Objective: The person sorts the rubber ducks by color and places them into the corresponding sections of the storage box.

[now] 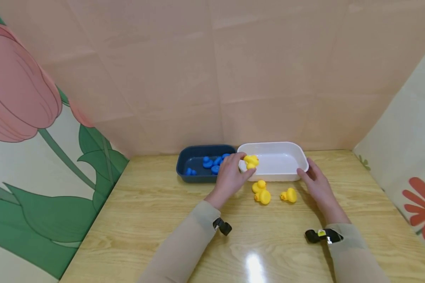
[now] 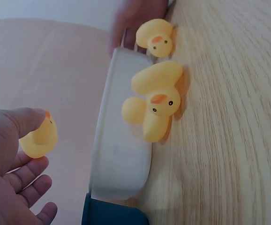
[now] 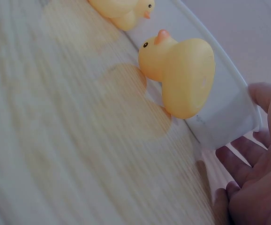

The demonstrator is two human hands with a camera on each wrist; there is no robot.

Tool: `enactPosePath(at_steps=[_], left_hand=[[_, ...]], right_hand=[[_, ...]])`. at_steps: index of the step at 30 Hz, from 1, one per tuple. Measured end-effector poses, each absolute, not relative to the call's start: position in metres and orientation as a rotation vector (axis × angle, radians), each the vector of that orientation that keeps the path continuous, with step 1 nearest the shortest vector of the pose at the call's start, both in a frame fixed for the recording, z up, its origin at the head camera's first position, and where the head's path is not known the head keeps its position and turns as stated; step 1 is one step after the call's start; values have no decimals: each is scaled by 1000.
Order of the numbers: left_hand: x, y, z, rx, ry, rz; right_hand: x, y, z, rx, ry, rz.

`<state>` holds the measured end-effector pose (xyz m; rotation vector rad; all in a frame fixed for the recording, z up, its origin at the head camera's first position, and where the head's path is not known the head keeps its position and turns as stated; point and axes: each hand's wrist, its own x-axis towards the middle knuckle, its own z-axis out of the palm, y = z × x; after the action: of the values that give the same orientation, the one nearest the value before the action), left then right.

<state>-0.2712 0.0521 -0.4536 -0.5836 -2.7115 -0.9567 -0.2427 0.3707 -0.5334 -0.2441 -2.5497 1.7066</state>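
Observation:
My left hand point(image 1: 230, 173) pinches a yellow rubber duck point(image 2: 45, 137) between thumb and fingers, over the left end of a white tray point(image 1: 269, 177). At the tray's right end, my right hand point(image 1: 318, 184) grips the front corner, with the thumb at the rim and the other fingers along the outer side. In front of the tray lie three more yellow ducks. One duck point(image 1: 288, 195) lies on its side near the right hand; another duck point(image 1: 263, 197) is tipped against a third duck point(image 1: 258, 186) close to the tray's front wall.
A dark blue tray point(image 1: 198, 179) stands directly left of the white one, holding several blue ducks point(image 1: 207, 162); the left hand covers part of its right end. Behind both trays rises a pinkish-brown cloth point(image 1: 212, 78). All stands on a wood-grain table point(image 1: 156, 204).

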Motion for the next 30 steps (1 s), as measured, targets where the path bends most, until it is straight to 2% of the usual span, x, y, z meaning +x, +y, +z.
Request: enactPosePath(at_steps=[30], left_hand=[[-299,72,-478,-414,-2817,-649]], right_hand=[[-245,370,-536,-244,-2532,1722]])
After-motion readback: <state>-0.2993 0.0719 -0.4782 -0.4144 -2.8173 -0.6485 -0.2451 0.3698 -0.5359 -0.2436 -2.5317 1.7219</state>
